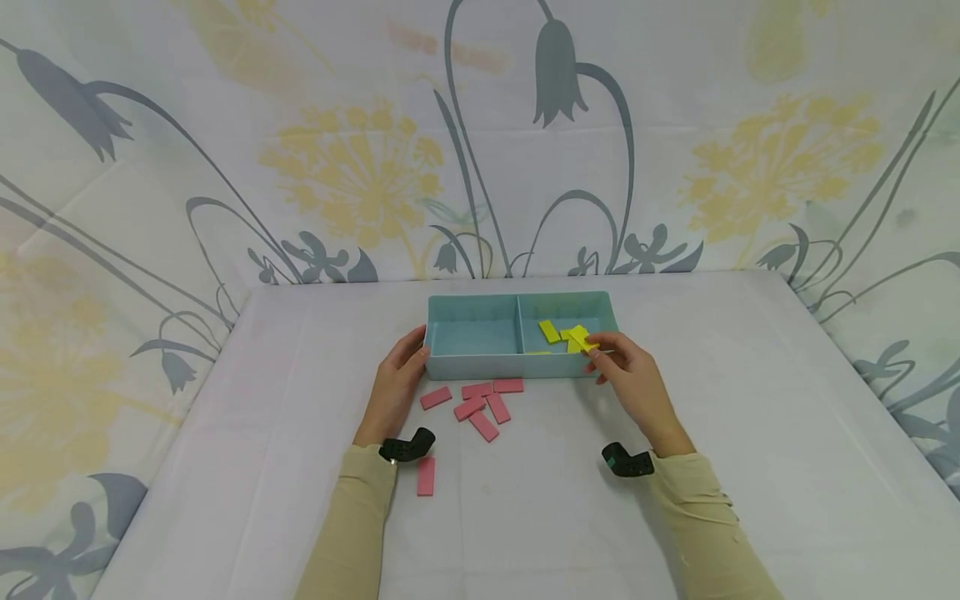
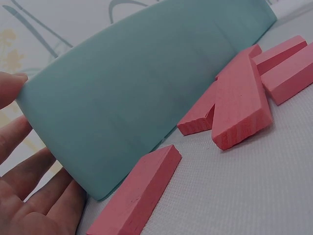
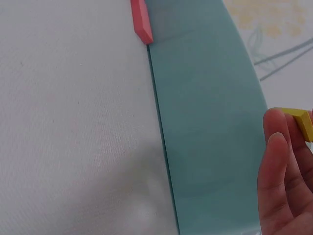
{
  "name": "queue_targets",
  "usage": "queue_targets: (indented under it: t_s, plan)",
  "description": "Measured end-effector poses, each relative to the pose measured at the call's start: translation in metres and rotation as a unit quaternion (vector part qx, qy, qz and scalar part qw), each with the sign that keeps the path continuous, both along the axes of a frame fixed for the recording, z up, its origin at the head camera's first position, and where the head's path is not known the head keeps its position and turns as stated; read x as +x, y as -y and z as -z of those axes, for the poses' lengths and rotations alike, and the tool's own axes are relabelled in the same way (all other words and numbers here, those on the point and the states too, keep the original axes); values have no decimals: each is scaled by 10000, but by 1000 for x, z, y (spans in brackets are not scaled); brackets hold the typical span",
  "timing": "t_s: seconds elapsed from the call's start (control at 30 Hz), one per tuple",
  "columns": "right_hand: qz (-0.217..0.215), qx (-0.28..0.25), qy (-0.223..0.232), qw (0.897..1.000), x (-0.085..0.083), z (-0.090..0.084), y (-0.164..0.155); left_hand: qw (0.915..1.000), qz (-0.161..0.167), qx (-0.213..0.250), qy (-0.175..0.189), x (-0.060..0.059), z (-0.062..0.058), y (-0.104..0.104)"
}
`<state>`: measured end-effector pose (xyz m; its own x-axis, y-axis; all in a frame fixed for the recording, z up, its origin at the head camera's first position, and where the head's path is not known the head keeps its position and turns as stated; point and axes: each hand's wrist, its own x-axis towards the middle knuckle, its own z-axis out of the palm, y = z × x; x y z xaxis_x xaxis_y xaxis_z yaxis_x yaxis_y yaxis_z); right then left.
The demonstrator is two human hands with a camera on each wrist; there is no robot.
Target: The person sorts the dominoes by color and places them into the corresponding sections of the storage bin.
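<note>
A pale blue two-compartment box (image 1: 480,367) stands on the table, its right compartment holding several yellow blocks (image 1: 549,332). My left hand (image 1: 396,385) holds the box's left end, thumb at the near corner and fingers along the end wall. Over the near rim of the right compartment, my right hand (image 1: 632,379) pinches a flat yellow block (image 3: 303,122) between thumb and fingertips. Several red blocks (image 1: 483,426) lie on the cloth in front of the box, some overlapping. In the left wrist view, one red block (image 2: 139,191) lies close to the box's near wall and the left hand.
The left compartment (image 1: 472,327) shows a bare floor, and a divider (image 1: 519,325) separates it from the yellow blocks. One red block (image 1: 426,477) lies apart, beside the left wrist. White cloth (image 1: 525,525) covers the table, and a flower-printed curtain (image 1: 495,167) hangs behind it.
</note>
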<state>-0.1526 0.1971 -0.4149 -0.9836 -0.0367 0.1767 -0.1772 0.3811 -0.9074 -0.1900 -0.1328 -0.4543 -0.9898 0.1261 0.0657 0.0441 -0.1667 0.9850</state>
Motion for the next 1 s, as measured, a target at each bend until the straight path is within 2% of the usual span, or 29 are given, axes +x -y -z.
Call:
queue_targets:
  t_s: [0.07, 0.23, 0.3, 0.5, 0.7, 0.87, 1.0]
  plan:
    - [22, -43, 29, 10000, 0, 1, 1, 10000, 48, 16, 7, 2, -5, -1]
    - [-51, -160, 90, 9998, 2, -2, 4, 9999, 97, 106, 44, 2, -5, 0]
    - [-97, -221, 118, 9996, 6, -8, 7, 9999, 76, 146, 33, -1, 0, 0]
    - [-217, -357, 236, 9989, 13, -21, 17, 10000, 13, 96, -3, -2, 2, 0]
    - [-371, -362, 503, 9974, 8, -7, 18, 9999, 15, 118, 60, 0, 1, 1]
    - [-415, -149, 547, 9975, 1, 7, 14, 9998, 100, 183, 70, 5, -8, 0]
    - [-457, -92, 512, 9976, 0, 8, 13, 9998, 149, 101, -15, 8, -15, -2]
